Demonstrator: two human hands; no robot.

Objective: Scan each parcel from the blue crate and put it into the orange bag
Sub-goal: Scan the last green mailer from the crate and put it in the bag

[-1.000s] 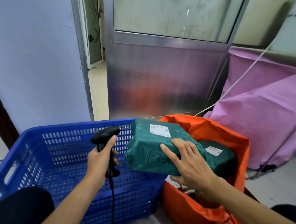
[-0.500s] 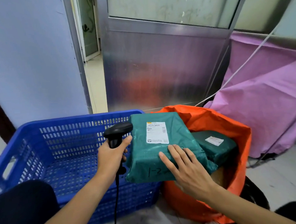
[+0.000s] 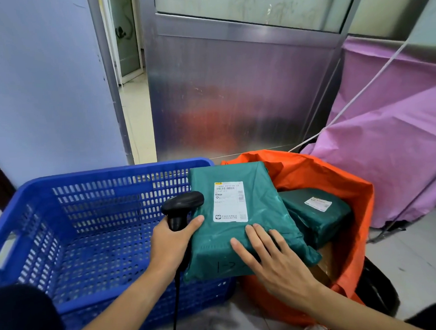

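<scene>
A green plastic-wrapped parcel (image 3: 263,208) lies label up across the blue crate's (image 3: 110,171) right rim and the orange bag's (image 3: 340,183) mouth. My right hand (image 3: 274,263) rests flat on its near end, fingers straight. My left hand (image 3: 170,244) grips a black corded scanner (image 3: 182,205) right beside the parcel's left edge, and its thumb touches that edge. The scanner head sits level with the white label (image 3: 229,202). A second green parcel (image 3: 314,215) lies inside the bag. No parcels show in the part of the crate I can see.
A purple fabric sack (image 3: 390,154) stands to the right of the bag. A metal door panel (image 3: 232,87) rises behind, with an open doorway to its left. A black object (image 3: 377,290) sits on the floor by the bag's near right side.
The parcel has turned so that its label faces up. My left hand has brought the scanner to the right, up against the parcel's edge. My right hand has slid toward the parcel's near end.
</scene>
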